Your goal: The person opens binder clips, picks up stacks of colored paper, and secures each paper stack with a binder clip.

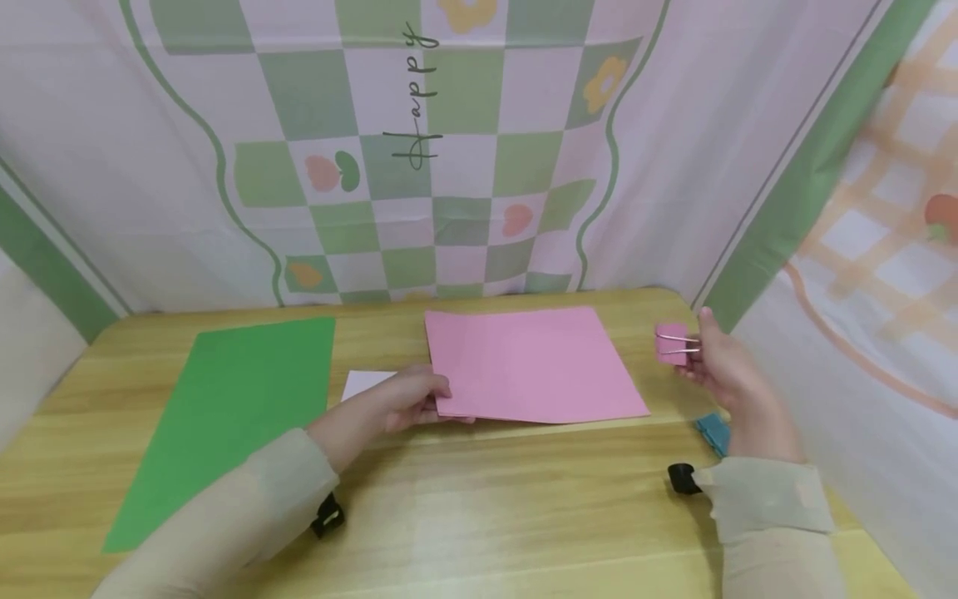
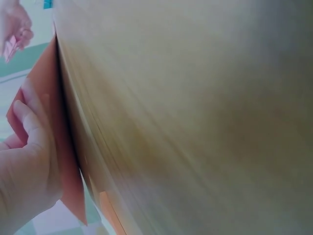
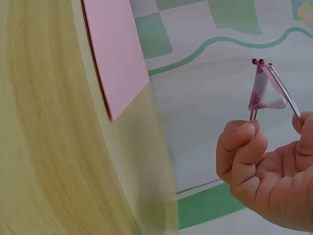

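Observation:
My left hand (image 1: pixel 415 398) pinches pink paper (image 1: pixel 535 366) at its near left corner, thumb on top and fingers beneath. In the left wrist view the paper (image 2: pixel 68 171) is held slightly above the table. Off the paper's right side, my right hand (image 1: pixel 722 362) holds a pink binder clip (image 1: pixel 671 344) by its silver wire handles. The right wrist view shows the clip (image 3: pixel 266 90) from its end: a triangular body, its two rolled lips close together, one handle against the thumb and the other against the curled fingers.
A large green sheet (image 1: pixel 247 399) lies on the left of the wooden table (image 1: pixel 486 516). White paper (image 1: pixel 365 383) shows partly behind the left hand. A teal clip (image 1: pixel 714 433) lies by the right wrist, partly covered. Patterned cloth (image 1: pixel 464 166) hangs behind the table.

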Demonstrator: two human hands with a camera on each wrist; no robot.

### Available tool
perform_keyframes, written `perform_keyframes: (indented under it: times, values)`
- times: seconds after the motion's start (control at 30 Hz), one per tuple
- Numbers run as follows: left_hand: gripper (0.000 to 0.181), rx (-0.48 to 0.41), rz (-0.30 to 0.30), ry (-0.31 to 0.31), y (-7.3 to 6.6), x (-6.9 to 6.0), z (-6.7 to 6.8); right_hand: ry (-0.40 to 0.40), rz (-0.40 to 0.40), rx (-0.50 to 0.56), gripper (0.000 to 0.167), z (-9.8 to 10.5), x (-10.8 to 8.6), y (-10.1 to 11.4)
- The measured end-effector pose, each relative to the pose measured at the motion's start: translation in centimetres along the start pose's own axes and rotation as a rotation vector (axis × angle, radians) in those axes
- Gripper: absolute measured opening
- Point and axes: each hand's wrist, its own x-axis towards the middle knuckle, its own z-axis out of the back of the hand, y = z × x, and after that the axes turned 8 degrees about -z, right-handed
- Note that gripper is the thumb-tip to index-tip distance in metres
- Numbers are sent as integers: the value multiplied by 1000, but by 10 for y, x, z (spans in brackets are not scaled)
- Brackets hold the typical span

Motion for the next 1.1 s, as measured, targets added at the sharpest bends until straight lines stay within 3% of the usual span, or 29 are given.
perform_keyframes:
  times: [0.23,0.33,0.6,0.8,1.1]
  values:
    - [31,18,-34,31,1,-1,3,-20,-12,46,58,-1,-1,-3]
    - [31,31,-44,16,0,-1,4,-28,-9,44,56,-1,-1,-4]
    - [37,90,-114,-47,-3,-5,5,-88,0,-90,65,-2,-1,-2]
    - [38,114,-137,-84,-5,-9,4,-138,-28,-46,65,-3,-2,-3]
    - [36,108,-179,-82,-15,-18,7,-132,-16,-79,70,1,-2,-4]
